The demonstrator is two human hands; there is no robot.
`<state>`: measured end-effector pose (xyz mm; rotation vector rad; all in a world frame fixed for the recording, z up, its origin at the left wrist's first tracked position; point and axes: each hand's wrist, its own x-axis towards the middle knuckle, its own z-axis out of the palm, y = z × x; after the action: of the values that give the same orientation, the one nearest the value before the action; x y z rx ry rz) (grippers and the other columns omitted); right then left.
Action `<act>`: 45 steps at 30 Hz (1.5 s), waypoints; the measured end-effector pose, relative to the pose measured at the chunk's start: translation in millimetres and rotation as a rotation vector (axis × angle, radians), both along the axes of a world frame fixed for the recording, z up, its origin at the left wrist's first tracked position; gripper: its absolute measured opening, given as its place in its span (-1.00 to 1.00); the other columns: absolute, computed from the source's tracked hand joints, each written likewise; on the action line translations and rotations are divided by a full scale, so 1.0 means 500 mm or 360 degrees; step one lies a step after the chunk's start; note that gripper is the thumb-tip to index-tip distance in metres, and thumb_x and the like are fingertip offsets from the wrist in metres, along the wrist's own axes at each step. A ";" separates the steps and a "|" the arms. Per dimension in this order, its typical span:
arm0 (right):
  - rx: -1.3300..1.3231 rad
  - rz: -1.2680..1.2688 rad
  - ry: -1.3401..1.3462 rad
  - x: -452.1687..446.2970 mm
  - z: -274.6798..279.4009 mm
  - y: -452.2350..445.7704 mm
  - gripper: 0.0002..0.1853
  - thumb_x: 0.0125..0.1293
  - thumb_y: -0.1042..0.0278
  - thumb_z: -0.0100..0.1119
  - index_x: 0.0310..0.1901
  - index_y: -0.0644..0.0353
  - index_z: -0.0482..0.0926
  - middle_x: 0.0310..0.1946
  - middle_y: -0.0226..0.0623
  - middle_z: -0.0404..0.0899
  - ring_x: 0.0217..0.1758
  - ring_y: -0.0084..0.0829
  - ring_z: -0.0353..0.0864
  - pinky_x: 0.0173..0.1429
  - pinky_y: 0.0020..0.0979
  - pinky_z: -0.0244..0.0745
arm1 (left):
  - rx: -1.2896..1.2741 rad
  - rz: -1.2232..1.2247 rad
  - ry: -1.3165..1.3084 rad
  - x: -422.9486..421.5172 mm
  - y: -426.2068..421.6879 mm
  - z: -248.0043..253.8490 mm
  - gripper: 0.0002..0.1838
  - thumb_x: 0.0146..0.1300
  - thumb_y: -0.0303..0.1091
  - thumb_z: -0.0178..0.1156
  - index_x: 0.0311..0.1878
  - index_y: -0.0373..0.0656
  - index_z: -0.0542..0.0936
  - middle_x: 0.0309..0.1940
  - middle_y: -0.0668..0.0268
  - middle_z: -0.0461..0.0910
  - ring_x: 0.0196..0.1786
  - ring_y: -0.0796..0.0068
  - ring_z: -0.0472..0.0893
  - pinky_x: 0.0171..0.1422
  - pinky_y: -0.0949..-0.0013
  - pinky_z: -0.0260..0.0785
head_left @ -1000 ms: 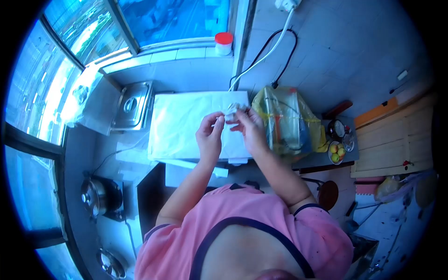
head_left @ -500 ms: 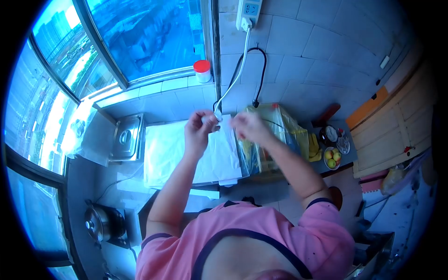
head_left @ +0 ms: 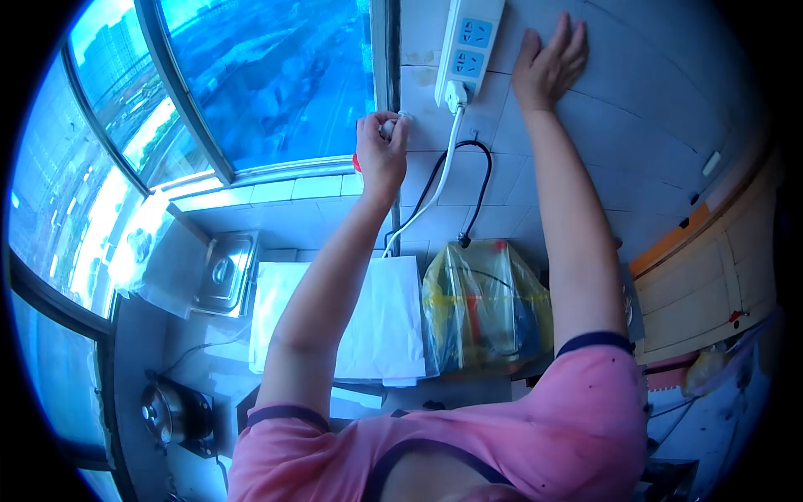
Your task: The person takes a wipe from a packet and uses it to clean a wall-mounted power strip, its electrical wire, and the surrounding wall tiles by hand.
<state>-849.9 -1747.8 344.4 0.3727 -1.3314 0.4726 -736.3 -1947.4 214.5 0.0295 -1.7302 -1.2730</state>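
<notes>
- Our left hand [head_left: 382, 157] is raised beside the window [head_left: 268, 92], its fingers curled and closed around a small whitish item [head_left: 387, 129]; we cannot tell what it is, as the fingers hide most of it.
- Our right hand [head_left: 549, 69] is raised higher, its fingers spread and grasping nothing; we cannot tell whether it touches the tiled wall [head_left: 636, 117].
- Between our hands, nearer the right one, we see a power strip [head_left: 475, 46] with a white plug [head_left: 456, 94] in its lower end.
- A white cord [head_left: 447, 171] runs down from the plug, beside a looped black cable [head_left: 485, 180].
- A red lid [head_left: 357, 162] shows partly behind our left hand.
- Below, we have a white-covered block [head_left: 381, 322] just beside a yellow translucent bag [head_left: 493, 314].
- Far to the left, we see a lidded steel pan [head_left: 226, 272] and a pot [head_left: 173, 416].
</notes>
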 end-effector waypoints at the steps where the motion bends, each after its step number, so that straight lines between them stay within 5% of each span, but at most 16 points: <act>1: 0.0017 0.0021 0.0015 0.002 -0.009 0.005 -0.38 0.37 0.02 0.02 0.38 0.14 0.24 0.38 0.07 0.13 0.40 0.10 0.10 0.42 0.06 -0.04 | 0.0085 -0.0010 -0.0036 -0.002 0.008 -0.004 -0.79 0.21 -0.30 0.32 -0.22 -0.22 0.57 -0.29 0.17 0.51 -0.32 0.34 0.53 -0.24 0.33 0.40; 3: 0.0031 -0.0010 0.0017 0.012 -0.002 0.003 -0.44 0.35 0.11 0.09 0.33 0.13 0.33 0.36 0.02 0.18 0.38 0.04 0.16 0.40 -0.02 0.05 | 0.0168 -0.0018 -0.0101 -0.001 0.009 -0.009 -0.77 0.18 -0.28 0.34 -0.24 -0.23 0.58 -0.32 0.18 0.52 -0.36 0.36 0.52 -0.25 0.35 0.39; 5: 0.0002 -0.0083 -0.0137 0.025 -0.003 0.002 -0.40 0.39 0.17 -0.03 0.41 0.21 0.20 0.41 0.09 0.10 0.44 0.11 0.09 0.46 0.03 -0.04 | 0.0170 0.0057 -0.0084 0.001 0.008 -0.010 -0.72 0.16 -0.22 0.38 -0.25 -0.25 0.61 -0.56 0.34 0.56 -0.51 0.63 0.52 -0.42 0.52 0.36; 12: 0.0023 -0.0087 -0.0107 0.019 -0.009 0.004 -0.41 0.39 0.19 -0.03 0.40 0.23 0.23 0.39 0.09 0.14 0.42 0.10 0.12 0.45 0.01 -0.01 | -0.0127 0.0303 0.0155 0.000 0.005 0.005 -0.73 0.11 -0.24 0.41 -0.29 -0.26 0.63 -0.52 0.31 0.61 -0.51 0.66 0.49 -0.38 0.53 0.34; 20: 0.0046 -0.0091 -0.0100 0.019 -0.011 0.008 -0.42 0.38 0.20 -0.03 0.38 0.24 0.25 0.38 0.09 0.16 0.41 0.10 0.13 0.44 0.01 0.00 | 0.0313 -0.0079 -0.0095 0.015 0.007 0.014 -0.79 0.12 -0.31 0.36 -0.33 -0.27 0.64 -0.54 0.35 0.61 -0.51 0.71 0.50 -0.39 0.58 0.34; 30: 0.0079 -0.0065 -0.0078 0.020 -0.014 0.014 -0.44 0.37 0.20 -0.04 0.36 0.24 0.28 0.37 0.09 0.17 0.41 0.09 0.14 0.44 0.01 0.00 | -0.0154 0.0146 0.0188 -0.006 0.004 0.033 -0.79 0.14 -0.33 0.37 -0.35 -0.30 0.63 -0.54 0.34 0.59 -0.47 0.70 0.51 -0.34 0.56 0.36; 33: 0.0084 -0.0027 -0.0088 0.022 -0.014 0.015 -0.44 0.37 0.20 -0.03 0.36 0.25 0.28 0.37 0.09 0.17 0.41 0.09 0.15 0.43 0.01 0.01 | 0.0149 0.0053 -0.0006 0.001 0.011 -0.008 -0.81 0.13 -0.34 0.38 -0.38 -0.28 0.63 -0.53 0.33 0.60 -0.47 0.66 0.54 -0.33 0.54 0.38; 45: 0.0101 0.0000 -0.0054 0.025 -0.012 0.016 -0.45 0.33 0.26 0.00 0.34 0.27 0.31 0.36 0.10 0.18 0.40 0.10 0.16 0.43 0.00 0.04 | -0.0128 0.0192 0.0191 0.007 0.010 0.004 -0.85 0.08 -0.40 0.37 -0.40 -0.26 0.62 -0.47 0.25 0.59 -0.43 0.54 0.57 -0.28 0.49 0.40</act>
<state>-837.3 -1739.6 338.5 0.4189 -1.3816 0.4388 -732.9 -1942.6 216.6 0.0107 -1.6499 -1.0948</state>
